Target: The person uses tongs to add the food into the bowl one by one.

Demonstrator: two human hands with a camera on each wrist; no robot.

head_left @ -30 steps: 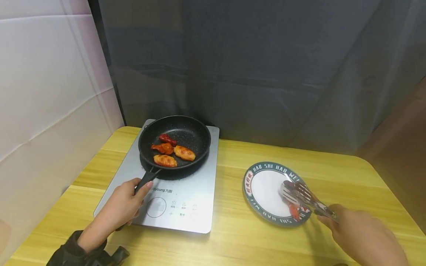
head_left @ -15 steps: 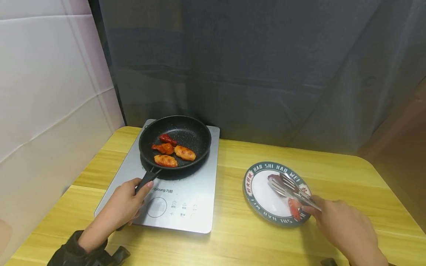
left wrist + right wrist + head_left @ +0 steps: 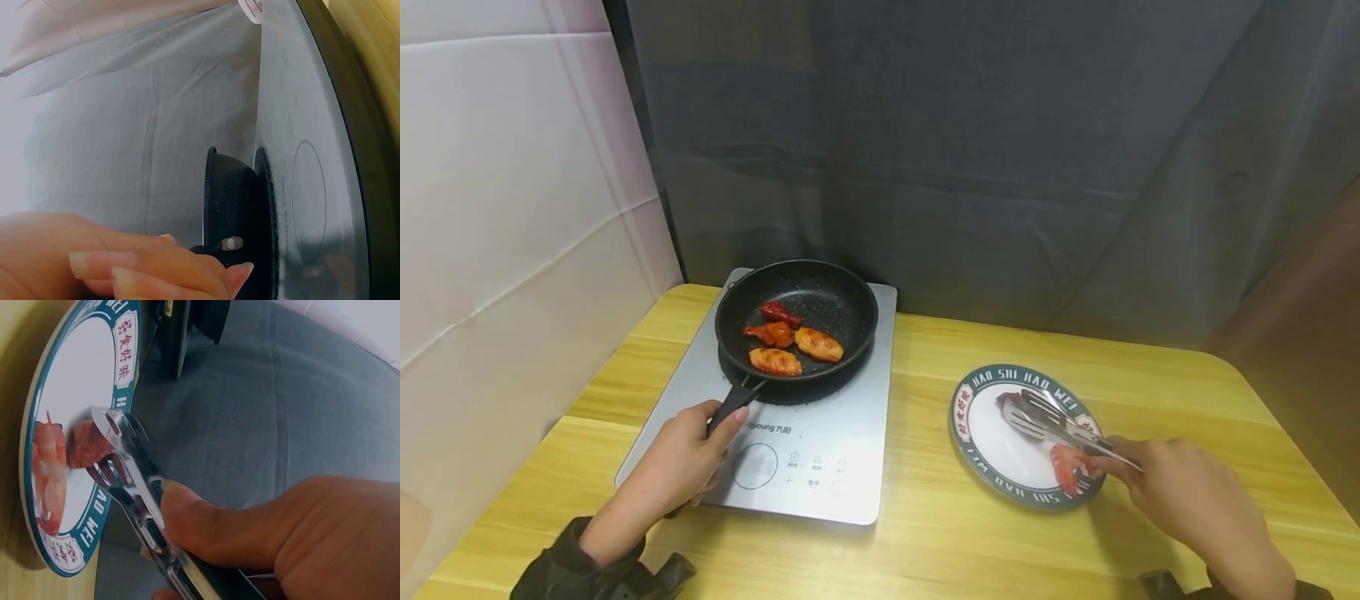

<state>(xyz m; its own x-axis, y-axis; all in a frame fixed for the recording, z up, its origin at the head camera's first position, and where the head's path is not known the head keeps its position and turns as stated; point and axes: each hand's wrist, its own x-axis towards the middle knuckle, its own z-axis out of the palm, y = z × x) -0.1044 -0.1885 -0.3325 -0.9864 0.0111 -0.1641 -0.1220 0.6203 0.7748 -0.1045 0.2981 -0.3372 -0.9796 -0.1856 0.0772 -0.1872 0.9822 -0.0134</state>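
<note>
My left hand [image 3: 677, 454] grips the black handle [image 3: 727, 410] of a frying pan [image 3: 842, 304]. Inside the pan lie two small reddish drumsticks [image 3: 771, 334] and two browned chicken wings [image 3: 818, 344]. Over at the right, my right hand [image 3: 1195, 496] holds metal food tongs [image 3: 1063, 433] low over a round plate [image 3: 996, 437] with a green lettered rim. In the right wrist view, a reddish-brown chunk of meat [image 3: 90, 447] sits between the slotted tong tips, and my thumb presses along one arm. A pink shrimp [image 3: 51, 481] lies beside it on the plate.
The pan stands on a silver induction cooker [image 3: 850, 433] with touch controls at its front. A wood-grain table [image 3: 940, 533] carries everything. Dark cloth [image 3: 970, 167] hangs behind, and a pale cloth wall [image 3: 520, 183] rises on the left.
The tongs have shifted left and further over the plate, and the meat chunk shows further left at their tips. More of the shrimp is visible. My left hand keeps its grip on the handle.
</note>
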